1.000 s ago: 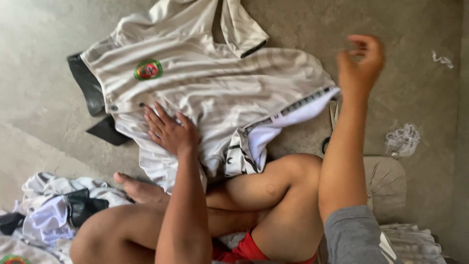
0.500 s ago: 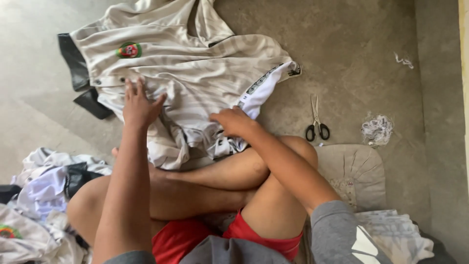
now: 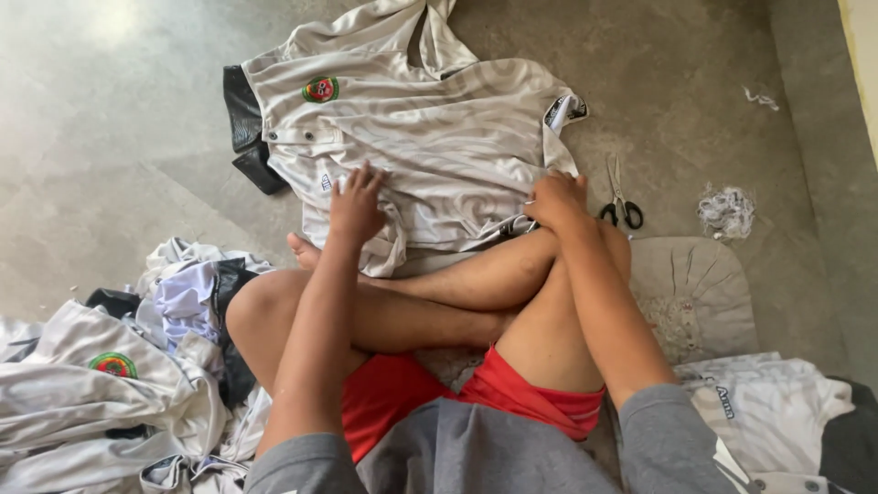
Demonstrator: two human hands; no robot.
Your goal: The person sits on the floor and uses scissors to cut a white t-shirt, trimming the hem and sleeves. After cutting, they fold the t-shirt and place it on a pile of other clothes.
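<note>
Head view, shirt [image 3: 430, 137] under both hands' fingers [image 3: 352, 183] (spread flat), floor.

We're down on a bare grey concrete floor [image 3: 137, 137], which looks like a small home garment workspace rather than a fitted workshop. A person sits cross-legged on it, a heap of matching white jerseys [image 3: 110, 384] at one side, scissors [image 3: 622, 206] and a tuft of cut threads [image 3: 727, 210] lying loose, a worn cushion [image 3: 695, 293] beside the knee.
</note>
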